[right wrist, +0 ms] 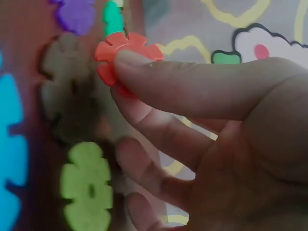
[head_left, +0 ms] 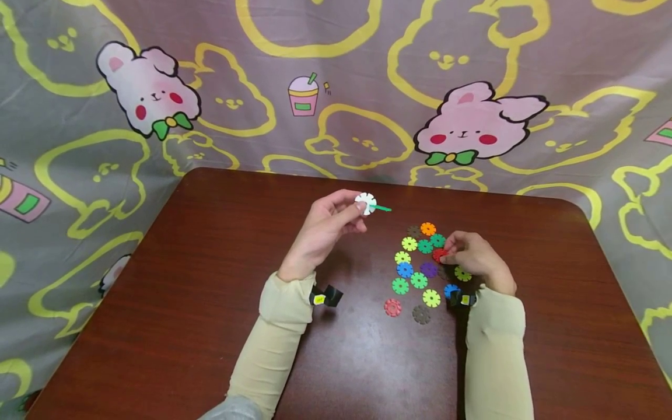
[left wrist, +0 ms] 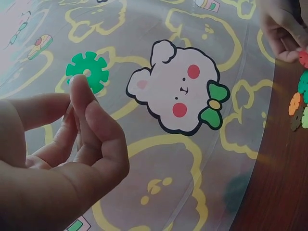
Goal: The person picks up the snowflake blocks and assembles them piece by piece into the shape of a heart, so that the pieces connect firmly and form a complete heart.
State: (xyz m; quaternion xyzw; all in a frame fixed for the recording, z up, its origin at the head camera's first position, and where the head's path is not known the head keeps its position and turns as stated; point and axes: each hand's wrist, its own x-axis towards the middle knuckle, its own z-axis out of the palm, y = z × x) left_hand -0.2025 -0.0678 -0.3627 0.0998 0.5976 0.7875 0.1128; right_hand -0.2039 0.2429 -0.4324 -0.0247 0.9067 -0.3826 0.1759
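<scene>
My left hand (head_left: pixel 328 227) pinches a white notched disc (head_left: pixel 366 203) between thumb and fingers, raised over the table. A green notched disc (left wrist: pixel 91 71) is joined edge-on to the white one and points to the right in the head view. In the left wrist view the fingers hide most of the white disc. My right hand (head_left: pixel 475 256) holds a red notched disc (right wrist: pixel 126 54) between thumb and forefinger, low over the spread of loose discs. Its other fingers are loosely bent. Close below it in the right wrist view lie a yellow-green disc (right wrist: pixel 87 187) and a dark brown disc (right wrist: pixel 67 86).
Several loose notched discs lie flat on the dark wooden table (head_left: pixel 173 303), among them an orange disc (head_left: pixel 427 228), a purple disc (head_left: pixel 429 269), a blue disc (head_left: pixel 405 269) and a pinkish-red disc (head_left: pixel 392 307). A patterned cloth (head_left: pixel 336 76) hangs behind the table's far edge.
</scene>
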